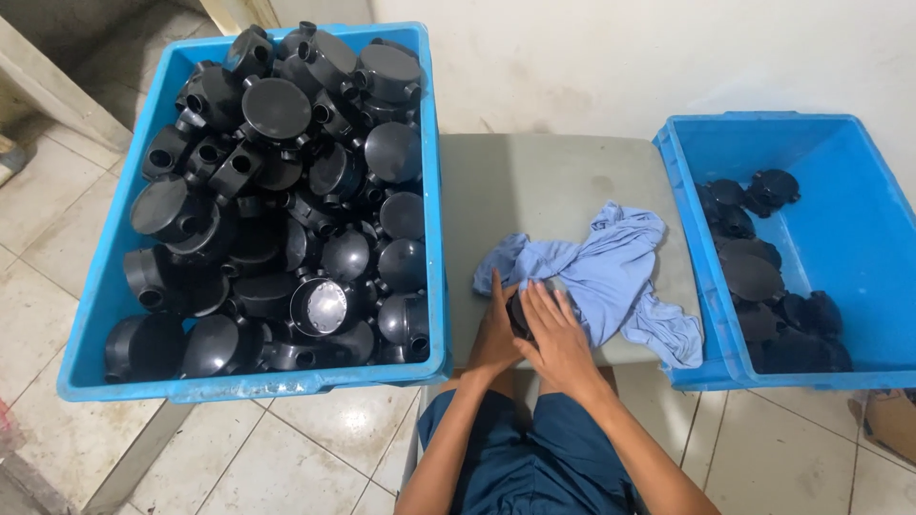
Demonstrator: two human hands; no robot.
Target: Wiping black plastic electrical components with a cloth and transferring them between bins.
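Observation:
On a grey stool top (544, 181) my left hand (493, 329) and my right hand (556, 334) close together around a black round plastic part (518, 315), mostly hidden between the palms. A crumpled light blue cloth (611, 267) lies just beyond and to the right of my hands, touching the right one. A large blue crate (105, 267) on the left is heaped with several black round junction boxes (277, 105). A second blue crate (849, 238) on the right holds several of the same black parts (749, 272) along its left side.
The floor is pale tile (334, 439). A white wall (620, 57) stands behind the stool. My blue-clad knees (534, 458) sit under the stool's near edge. A brown cardboard piece (892, 420) lies at the lower right.

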